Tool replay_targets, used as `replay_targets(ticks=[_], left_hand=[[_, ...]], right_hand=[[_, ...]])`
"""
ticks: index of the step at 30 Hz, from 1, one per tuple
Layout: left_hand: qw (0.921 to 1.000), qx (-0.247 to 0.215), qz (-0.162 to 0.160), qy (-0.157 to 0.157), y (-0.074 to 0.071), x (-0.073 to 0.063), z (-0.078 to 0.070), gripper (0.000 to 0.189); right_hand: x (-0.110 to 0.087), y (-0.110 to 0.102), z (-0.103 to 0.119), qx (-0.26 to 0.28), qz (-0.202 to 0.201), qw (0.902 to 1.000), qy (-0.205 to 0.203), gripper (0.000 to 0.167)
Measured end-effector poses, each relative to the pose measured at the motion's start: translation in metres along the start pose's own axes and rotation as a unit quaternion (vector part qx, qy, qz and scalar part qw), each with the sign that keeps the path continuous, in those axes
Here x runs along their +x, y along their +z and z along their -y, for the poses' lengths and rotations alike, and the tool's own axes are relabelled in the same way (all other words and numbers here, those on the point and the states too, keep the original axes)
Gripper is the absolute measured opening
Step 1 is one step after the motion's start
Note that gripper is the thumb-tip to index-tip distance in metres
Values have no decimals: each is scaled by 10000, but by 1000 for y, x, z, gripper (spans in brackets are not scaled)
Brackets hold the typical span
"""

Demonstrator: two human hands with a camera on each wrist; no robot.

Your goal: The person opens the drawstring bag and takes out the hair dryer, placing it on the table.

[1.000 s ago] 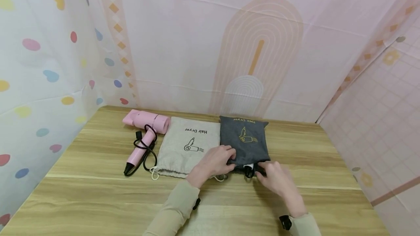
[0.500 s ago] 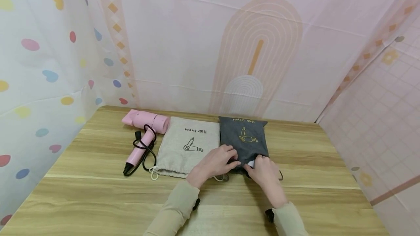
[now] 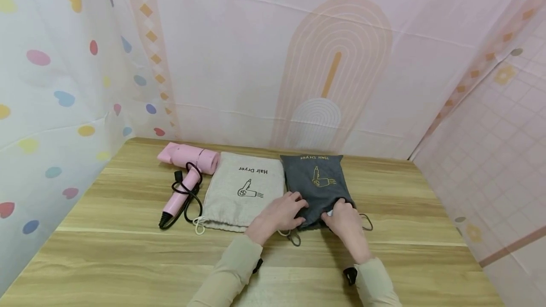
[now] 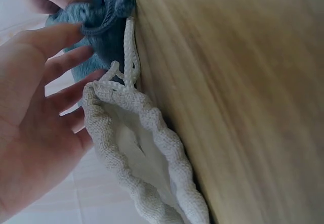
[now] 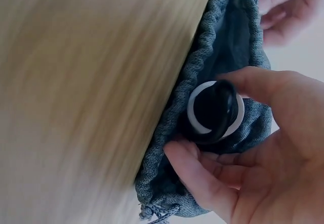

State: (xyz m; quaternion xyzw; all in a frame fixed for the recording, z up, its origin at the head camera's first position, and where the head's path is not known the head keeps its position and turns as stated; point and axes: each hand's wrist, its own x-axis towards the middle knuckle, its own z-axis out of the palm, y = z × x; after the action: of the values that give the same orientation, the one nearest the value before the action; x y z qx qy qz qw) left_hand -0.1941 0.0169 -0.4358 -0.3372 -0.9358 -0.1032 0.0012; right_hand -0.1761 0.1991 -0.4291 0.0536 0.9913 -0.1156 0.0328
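A dark grey drawstring bag (image 3: 304, 188) printed "Hair Dryer" lies on the table, its gathered mouth facing me. Just inside that mouth shows the white handle end of a hair dryer (image 5: 238, 115) with a black cord stub (image 5: 223, 107); the bag hides the rest. My right hand (image 3: 344, 219) grips this end, thumb on one side and fingers on the other. At the mouth's left corner, my left hand (image 3: 285, 211) touches the dark cloth with loosely spread fingers. Beneath its wrist is a beige drawstring bag (image 3: 230, 193), also printed "Hair Dryer", its mouth gaping in the left wrist view.
A pink hair dryer (image 3: 183, 184) with a black cord bundled around its handle lies left of the beige bag. Drawstring loops (image 3: 367, 221) stick out beside the dark bag. Patterned cloth walls (image 3: 239, 60) stand behind the wooden table (image 3: 141, 259) and at its sides.
My right hand has moved left into the dark bag's mouth and around the white handle end; the black cord has gone from outside. The bag has shifted slightly. My left hand stays nearly in place.
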Motion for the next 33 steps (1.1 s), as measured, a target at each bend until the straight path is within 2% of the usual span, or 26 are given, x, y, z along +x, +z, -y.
replay_targets(ticks=[6,10,15,17,19,22,25,29,33], left_hand=[[9983,257,506,-110,2,3,-6,35],[9976,347,591,-14,2,4,-12,34],[9975,399,543,215,2,4,-15,32],[9975,435,365,423,3,4,-14,29],[9968,449,46,663,4,4,-12,25],[9917,530,-622,991,5,6,-7,19],[9831,606,-1292,1149,3,7,-1,18],[9763,662,-1806,989,-1,7,5,25],[9810,505,-1764,634,-5,3,12,36]], right_hand=[[0,-4,-12,168,14,9998,-122,59],[1,-7,-19,164,105,9995,-266,60],[1,-13,-28,124,280,9988,-371,60],[2,-15,-33,102,343,9984,-443,60],[2,-18,-37,119,378,9975,-578,59],[3,-21,-46,207,323,9957,-841,53],[4,-23,-54,266,262,9935,-1079,45],[6,-26,-60,330,280,9906,-1301,43],[8,-26,-64,412,298,9880,-1456,46]])
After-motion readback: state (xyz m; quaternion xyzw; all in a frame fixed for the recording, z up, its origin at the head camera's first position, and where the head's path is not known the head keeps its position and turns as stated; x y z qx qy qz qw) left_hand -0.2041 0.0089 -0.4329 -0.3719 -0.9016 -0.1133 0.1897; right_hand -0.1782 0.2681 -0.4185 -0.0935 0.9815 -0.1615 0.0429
